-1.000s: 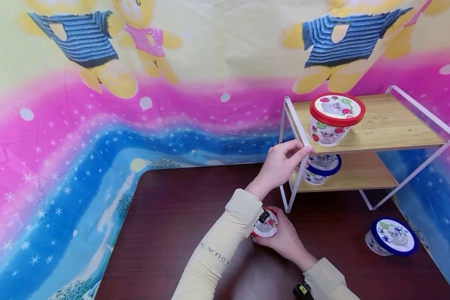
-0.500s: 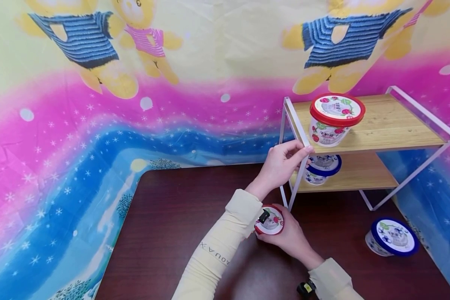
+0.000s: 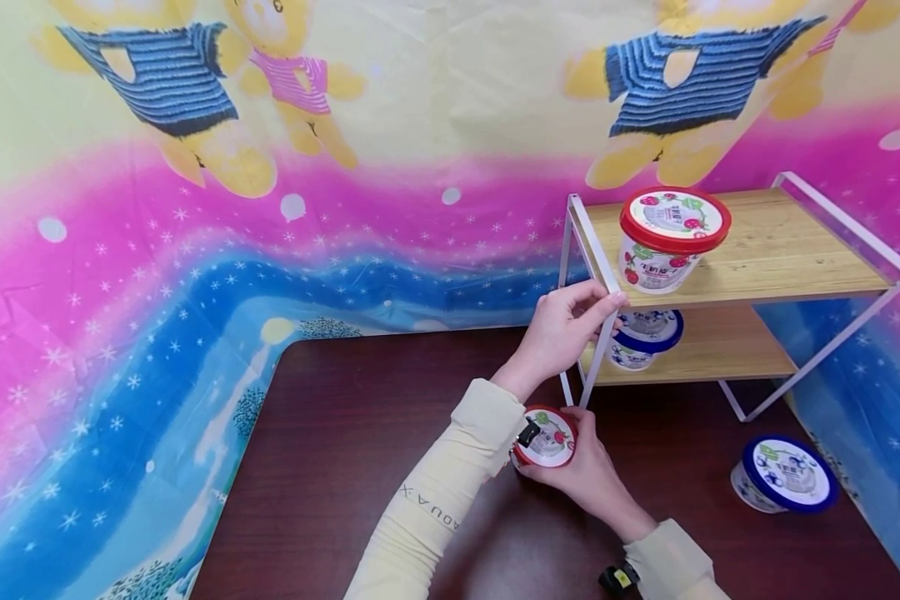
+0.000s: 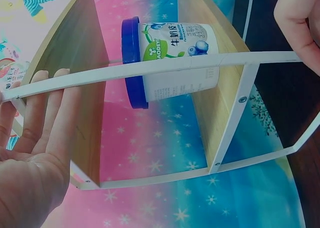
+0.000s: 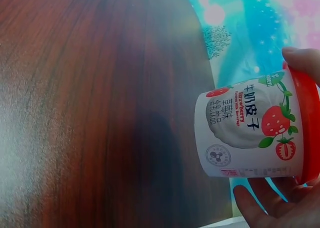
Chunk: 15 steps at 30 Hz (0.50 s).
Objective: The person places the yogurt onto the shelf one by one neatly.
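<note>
My left hand (image 3: 566, 325) holds the front left upright of a small two-tier shelf (image 3: 787, 242) with white metal sides, thumb and fingers at the bar. The left wrist view shows that bar crossing in front of the fingers. Below it, my right hand (image 3: 588, 467) grips a strawberry milk tub (image 5: 250, 128) around its red lid, above the dark table; the left sleeve hides part of the tub in the head view. Another red-lidded tub (image 3: 671, 242) stands on the top board. A blue-lidded blueberry tub (image 4: 175, 57) sits on the lower board, near its left end.
A second blue-lidded tub (image 3: 783, 475) stands on the table (image 3: 345, 442), right of the shelf. A cartoon-printed cloth (image 3: 420, 208) hangs behind the table and shelf. The shelf's right side frame (image 3: 832, 342) slants down to the table.
The right hand and the strawberry tub have shifted a little to the right and away from the person, and the lid looks larger. The left hand stays at the shelf frame.
</note>
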Each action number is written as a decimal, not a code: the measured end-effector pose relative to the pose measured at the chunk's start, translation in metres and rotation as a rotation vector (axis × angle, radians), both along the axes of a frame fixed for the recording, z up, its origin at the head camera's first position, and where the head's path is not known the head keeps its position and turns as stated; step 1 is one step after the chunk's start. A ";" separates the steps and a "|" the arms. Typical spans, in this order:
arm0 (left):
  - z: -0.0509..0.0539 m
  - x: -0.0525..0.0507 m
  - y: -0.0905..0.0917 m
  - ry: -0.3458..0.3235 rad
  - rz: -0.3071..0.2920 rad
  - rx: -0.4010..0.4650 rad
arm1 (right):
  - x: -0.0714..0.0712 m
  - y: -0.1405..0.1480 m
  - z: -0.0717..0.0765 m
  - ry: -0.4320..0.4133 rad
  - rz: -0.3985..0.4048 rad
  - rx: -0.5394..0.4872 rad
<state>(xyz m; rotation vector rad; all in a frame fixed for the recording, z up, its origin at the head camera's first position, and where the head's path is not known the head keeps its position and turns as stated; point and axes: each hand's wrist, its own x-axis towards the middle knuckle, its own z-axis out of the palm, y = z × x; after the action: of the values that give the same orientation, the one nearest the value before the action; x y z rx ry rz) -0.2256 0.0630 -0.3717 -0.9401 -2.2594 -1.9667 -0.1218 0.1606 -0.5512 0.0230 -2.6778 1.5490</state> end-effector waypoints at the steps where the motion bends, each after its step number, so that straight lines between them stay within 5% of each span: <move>1: 0.000 0.000 0.000 -0.001 -0.001 0.000 | 0.000 0.001 0.001 0.008 0.004 0.000; 15: 0.000 0.000 -0.001 0.004 0.000 -0.011 | 0.001 0.018 0.017 0.001 0.059 -0.053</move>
<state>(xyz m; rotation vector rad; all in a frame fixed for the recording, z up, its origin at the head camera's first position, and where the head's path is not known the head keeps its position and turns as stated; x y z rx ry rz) -0.2253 0.0622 -0.3721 -0.9449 -2.2697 -1.9529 -0.1206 0.1786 -0.5347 0.1019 -2.6574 1.6347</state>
